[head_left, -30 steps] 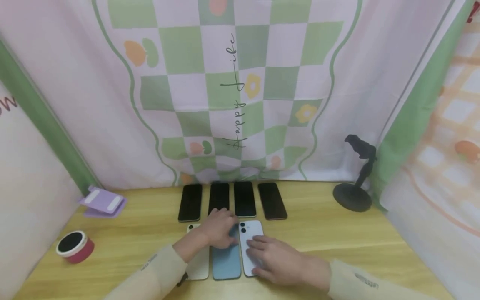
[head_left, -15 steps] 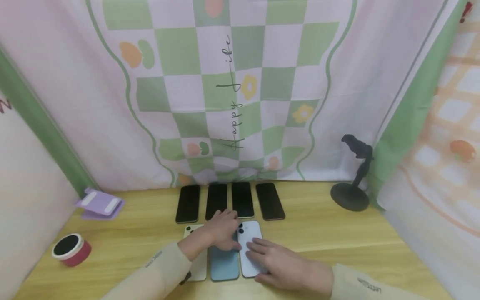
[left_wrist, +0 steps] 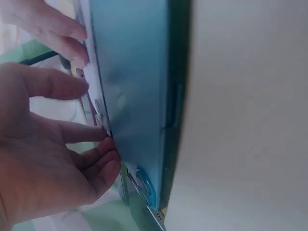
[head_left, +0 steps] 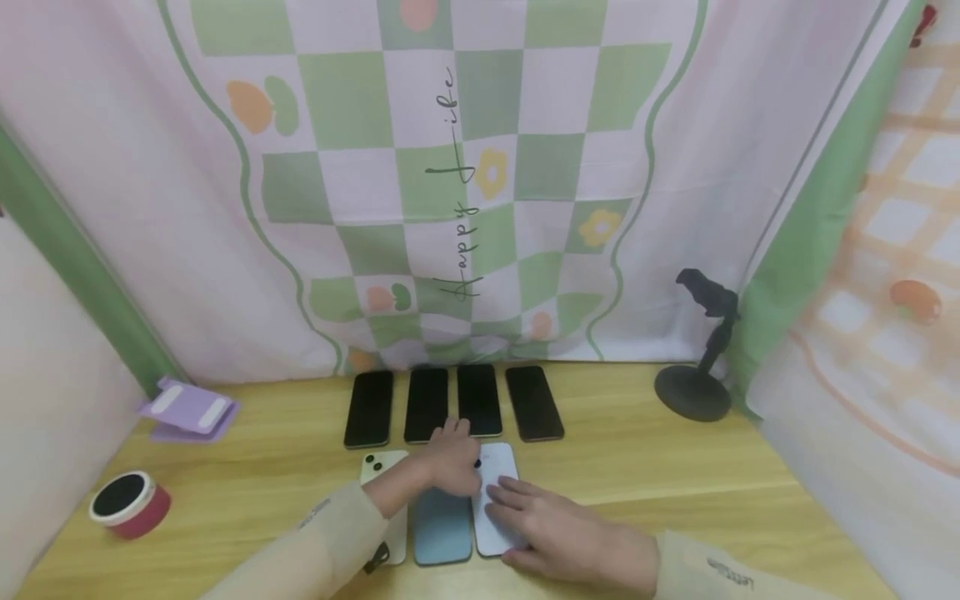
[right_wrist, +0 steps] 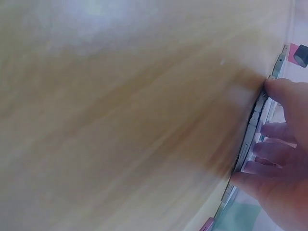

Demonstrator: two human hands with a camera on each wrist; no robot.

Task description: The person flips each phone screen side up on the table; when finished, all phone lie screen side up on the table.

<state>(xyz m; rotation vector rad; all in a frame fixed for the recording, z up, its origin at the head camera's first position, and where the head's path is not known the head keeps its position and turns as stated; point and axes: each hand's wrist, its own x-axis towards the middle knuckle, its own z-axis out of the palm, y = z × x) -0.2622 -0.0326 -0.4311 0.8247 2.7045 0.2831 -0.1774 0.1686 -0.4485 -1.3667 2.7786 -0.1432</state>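
In the head view, my right hand (head_left: 558,529) rests on the white phone (head_left: 482,527), which lies face down, its fingers across the back. The right wrist view shows its thumb and another finger against the phone's side edge (right_wrist: 250,127). My left hand (head_left: 450,464) reaches over the top of the blue phone (head_left: 442,531) and touches the white phone's upper left side. In the left wrist view, the left hand (left_wrist: 53,144) has some fingers bent, with the thumb apart. A cream phone (head_left: 396,537) lies to the left, partly under my left forearm.
Behind these, several phones lie in a row with dark screens up, such as the leftmost black phone (head_left: 369,408). A purple folding stand (head_left: 191,410) and a red-and-white round container (head_left: 131,504) stand left. A black stand (head_left: 697,367) is at right.
My left hand has shifted from above the blue phone rightward to the white phone's upper edge. The right hand stays on the white phone. The head view has turned slightly right.
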